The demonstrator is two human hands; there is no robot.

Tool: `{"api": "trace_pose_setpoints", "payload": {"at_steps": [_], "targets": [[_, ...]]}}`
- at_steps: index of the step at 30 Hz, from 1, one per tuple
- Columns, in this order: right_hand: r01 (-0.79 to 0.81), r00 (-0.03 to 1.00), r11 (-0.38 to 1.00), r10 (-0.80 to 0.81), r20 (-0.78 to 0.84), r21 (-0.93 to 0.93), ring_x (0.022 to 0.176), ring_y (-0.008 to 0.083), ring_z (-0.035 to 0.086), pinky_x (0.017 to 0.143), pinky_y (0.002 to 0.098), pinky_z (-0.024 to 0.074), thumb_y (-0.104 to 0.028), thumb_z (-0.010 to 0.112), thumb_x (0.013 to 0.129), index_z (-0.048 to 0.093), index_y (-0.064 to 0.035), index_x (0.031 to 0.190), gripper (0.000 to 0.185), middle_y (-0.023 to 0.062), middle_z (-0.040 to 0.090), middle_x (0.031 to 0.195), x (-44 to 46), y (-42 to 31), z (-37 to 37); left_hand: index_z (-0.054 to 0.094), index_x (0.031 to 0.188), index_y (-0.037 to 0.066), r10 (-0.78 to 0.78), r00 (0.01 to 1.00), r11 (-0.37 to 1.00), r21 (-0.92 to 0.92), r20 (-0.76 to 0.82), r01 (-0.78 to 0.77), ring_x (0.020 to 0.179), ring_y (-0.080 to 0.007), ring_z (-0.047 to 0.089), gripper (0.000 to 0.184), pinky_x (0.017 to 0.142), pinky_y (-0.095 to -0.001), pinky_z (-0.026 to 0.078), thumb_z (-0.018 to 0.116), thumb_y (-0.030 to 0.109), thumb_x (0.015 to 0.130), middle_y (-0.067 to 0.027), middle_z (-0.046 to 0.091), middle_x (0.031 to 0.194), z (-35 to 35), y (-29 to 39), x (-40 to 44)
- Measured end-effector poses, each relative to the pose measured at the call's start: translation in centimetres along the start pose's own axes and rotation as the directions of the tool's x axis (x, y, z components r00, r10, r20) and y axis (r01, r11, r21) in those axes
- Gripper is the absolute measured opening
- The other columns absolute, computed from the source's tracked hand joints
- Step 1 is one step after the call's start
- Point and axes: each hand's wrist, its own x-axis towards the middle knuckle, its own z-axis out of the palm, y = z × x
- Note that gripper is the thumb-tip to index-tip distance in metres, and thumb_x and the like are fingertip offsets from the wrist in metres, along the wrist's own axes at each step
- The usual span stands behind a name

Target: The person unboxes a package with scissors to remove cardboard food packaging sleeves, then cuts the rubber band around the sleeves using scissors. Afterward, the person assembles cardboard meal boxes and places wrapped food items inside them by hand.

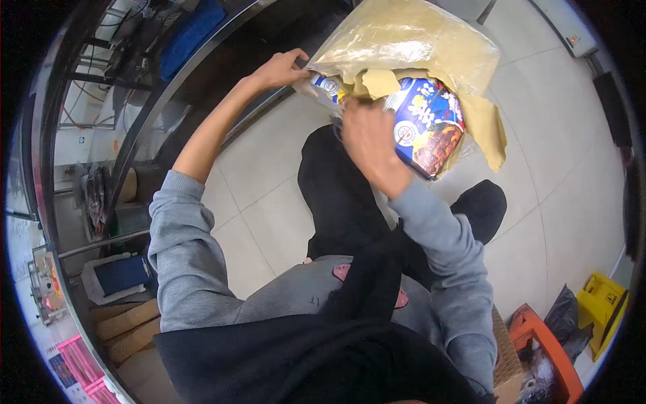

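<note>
A large clear plastic bag with yellowish-tan sheets inside lies at the top, its mouth facing me. Inside the mouth rests a blue printed package with white lettering and a picture of brown food. Part of another blue-and-yellow printed package shows to its left. My left hand pinches the left edge of the bag's opening. My right hand is at the left side of the blue package, smeared by motion, so its fingers and anything in them cannot be made out.
A dark metal-framed machine or rack stands close along my left. Cardboard rolls lie low on that side. At the lower right are an orange bin, a yellow floor sign and a cardboard box. Pale tiles cover the floor.
</note>
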Motion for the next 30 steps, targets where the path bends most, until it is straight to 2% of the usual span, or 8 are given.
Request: {"api": "trace_pose_setpoints", "payload": {"at_steps": [2, 5, 10, 15, 20, 24, 28, 30], "targets": [[0.0, 1.0, 0.997, -0.002, -0.031, -0.079, 0.076, 0.0231, 0.055, 0.058, 0.0392, 0.043, -0.016, 0.056, 0.073, 0.062, -0.0119, 0.078, 0.009, 0.0043, 0.059, 0.069, -2.7, 1.2, -1.7, 0.058, 0.107, 0.006, -0.209, 0.975, 0.977, 0.05, 0.079, 0.206, 0.071, -0.0226, 0.064, 0.035, 0.069, -0.0327, 0.05, 0.058, 0.022, 0.077, -0.0159, 0.066, 0.081, 0.1, 0.6, -0.1], [0.002, 1.0, 1.0, -0.002, 0.016, 0.02, 0.083, 0.0223, 0.052, 0.061, 0.0364, 0.0433, -0.018, 0.056, 0.075, 0.058, -0.0085, 0.085, 0.014, 0.0053, 0.058, 0.074, -5.2, 2.8, -2.7, 0.063, 0.098, 0.003, -0.063, 0.998, 0.986, 0.159, 0.025, 0.059, 0.068, -0.0259, 0.063, 0.028, 0.067, -0.0335, 0.049, 0.056, 0.02, 0.077, -0.019, 0.065, 0.08, 0.3, 0.4, 0.4], [-0.009, 0.99, 0.958, 0.05, -0.135, 0.287, 0.084, 0.0253, 0.052, 0.062, 0.0357, 0.0457, -0.019, 0.071, 0.065, 0.052, -0.0062, 0.09, 0.034, 0.0078, 0.052, 0.089, -3.4, 1.2, -1.1, 0.064, 0.088, -0.003, -0.116, 0.993, 0.97, 0.216, 0.019, 0.11, 0.065, -0.0298, 0.062, 0.027, 0.063, -0.0356, 0.049, 0.055, 0.02, 0.077, -0.0215, 0.062, 0.072, 0.4, 1.9, 0.8], [-0.013, 0.972, 0.997, -0.004, -0.236, -0.071, 0.074, 0.019, 0.056, 0.053, 0.0288, 0.0466, -0.015, 0.059, 0.073, 0.048, -0.0067, 0.082, 0.016, 0.0082, 0.051, 0.083, 3.1, -3.3, 4.5, 0.063, 0.086, -0.004, -0.177, 0.981, 0.984, 0.046, 0.078, 0.174, 0.065, -0.0318, 0.062, 0.027, 0.061, -0.0378, 0.048, 0.054, 0.019, 0.075, -0.0235, 0.06, 0.069, -0.3, 1.8, 0.5], [0.053, 0.956, 0.992, -0.085, -0.28, -0.117, 0.051, 0.0145, 0.057, 0.042, 0.0268, 0.0445, -0.012, 0.054, 0.074, 0.047, -0.0093, 0.075, 0.008, 0.0027, 0.051, 0.065, 5.1, -2.8, 6.0, 0.061, 0.083, -0.004, -0.03, 0.999, 0.905, 0.423, -0.016, 0.034, 0.072, -0.0359, 0.061, 0.023, 0.067, -0.0407, 0.049, 0.052, 0.014, 0.074, -0.0238, 0.06, 0.072, 1.2, 1.4, 2.4], [0.156, 0.951, 0.984, -0.174, -0.255, -0.092, 0.048, 0.0134, 0.058, 0.04, 0.0253, 0.0441, -0.011, 0.053, 0.075, 0.048, -0.0101, 0.074, 0.006, 0.0017, 0.051, 0.06, 4.4, -3.9, 6.2, 0.061, 0.097, 0.0, -0.013, 1.0, 0.97, 0.24, -0.026, 0.019, 0.079, -0.0383, 0.059, 0.029, 0.073, -0.0416, 0.049, 0.051, 0.01, 0.072, -0.0237, 0.06, 0.077, 0.8, 0.0, 2.5], [0.134, 0.97, 0.99, -0.141, -0.199, -0.048, 0.049, 0.011, 0.057, 0.039, 0.0226, 0.0442, -0.012, 0.053, 0.075, 0.05, -0.0084, 0.07, 0.006, 0.0018, 0.051, 0.06, 2.5, -5.4, 6.4, 0.065, 0.09, -0.001, -0.124, 0.977, 0.989, -0.056, 0.174, 0.136, 0.061, -0.0197, 0.065, 0.025, 0.059, -0.0321, 0.051, 0.056, 0.018, 0.078, -0.0119, 0.064, 0.065, -0.5, -1.1, 4.4], [0.151, 0.963, 0.988, -0.155, -0.22, -0.032, 0.047, 0.0106, 0.056, 0.04, 0.0218, 0.0442, -0.011, 0.053, 0.074, 0.049, -0.0077, 0.071, 0.006, 0.0021, 0.051, 0.061, 1.8, -5.5, 6.9, 0.067, 0.083, -0.001, -0.077, 0.99, 0.992, -0.086, 0.12, 0.088, 0.052, -0.0088, 0.06, 0.025, 0.049, -0.025, 0.046, 0.06, 0.023, 0.077, -0.0052, 0.061, 0.059, 0.3, -1.7, 4.3]]}}
